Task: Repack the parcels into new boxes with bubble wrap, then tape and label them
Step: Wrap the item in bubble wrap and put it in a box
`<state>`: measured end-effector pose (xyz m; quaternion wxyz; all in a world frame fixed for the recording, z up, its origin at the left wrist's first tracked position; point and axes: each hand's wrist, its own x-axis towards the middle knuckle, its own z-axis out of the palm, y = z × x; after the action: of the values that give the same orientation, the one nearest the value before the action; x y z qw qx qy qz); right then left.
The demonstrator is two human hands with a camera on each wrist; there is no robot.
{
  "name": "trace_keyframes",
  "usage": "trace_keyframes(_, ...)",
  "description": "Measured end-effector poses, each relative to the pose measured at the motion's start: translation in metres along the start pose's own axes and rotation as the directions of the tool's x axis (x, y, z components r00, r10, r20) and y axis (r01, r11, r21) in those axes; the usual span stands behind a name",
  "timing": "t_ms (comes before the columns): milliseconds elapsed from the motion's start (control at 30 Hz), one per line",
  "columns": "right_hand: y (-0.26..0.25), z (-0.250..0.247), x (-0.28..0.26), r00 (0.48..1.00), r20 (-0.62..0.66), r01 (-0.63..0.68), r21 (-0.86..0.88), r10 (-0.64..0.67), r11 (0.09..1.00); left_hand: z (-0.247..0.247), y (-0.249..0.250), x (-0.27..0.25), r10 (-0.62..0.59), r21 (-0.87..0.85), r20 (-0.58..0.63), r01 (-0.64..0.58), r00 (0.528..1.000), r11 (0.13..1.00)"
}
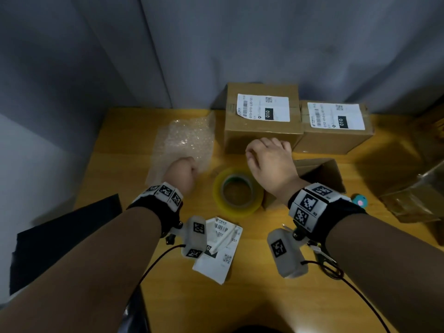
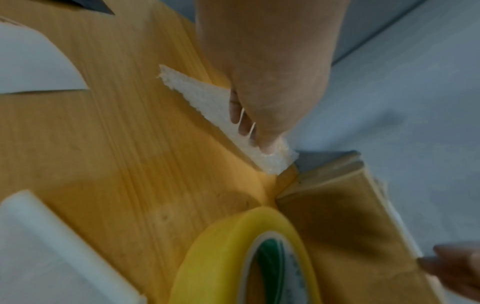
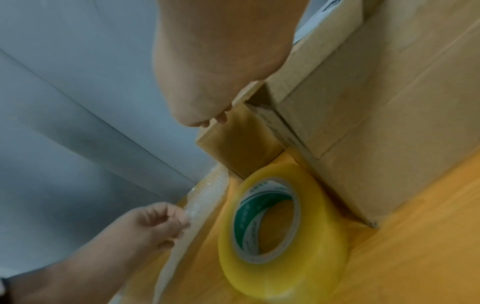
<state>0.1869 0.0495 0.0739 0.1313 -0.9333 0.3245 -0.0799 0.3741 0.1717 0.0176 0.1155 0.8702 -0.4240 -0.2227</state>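
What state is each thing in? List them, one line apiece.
Clear bubble wrap sheet: flat on the table, near edge pinched by the left hand.
Yellow roll of packing tape: lying flat, untouched.
Two brown cardboard boxes with white labels: closed, taped, side by side.
Small open cardboard box: on its side.
Right hand: holds nothing, fingers loosely curled.
Loose white shipping label: flat, near edge.
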Motion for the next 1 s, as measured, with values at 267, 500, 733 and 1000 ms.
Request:
trace_keyframes(267,-0.004,-0.03,-0.011,0.998,0.008,0.054,0.082,-0.055,0.995,-0.064,0.018,-0.03,-0.044,-0.21,-0.372,-0.038,0.927,0.977)
trace_keyframes(500,-0.019,-0.069,-0.032,0.977,0.16,0.03,0.549,-0.14,0.836,-0.093,0.089,-0.073,-0.048,-0.597,-0.347,-0.181,0.937,0.781)
trace_keyframes(733,-0.022,-0.081,-0.04,0.998,0.027,-0.06,0.767,0.062,0.638,-0.093,0.15,-0.101,0.129,-0.755,-0.217,-0.25,0.968,0.606)
trace_keyframes(1000,0.025,-0.107,-0.055,0.917,0.175,-0.287,0.914,0.359,0.286,-0.08,0.13,-0.101,-0.143,-0.51,-0.113,0.066,0.983,0.858)
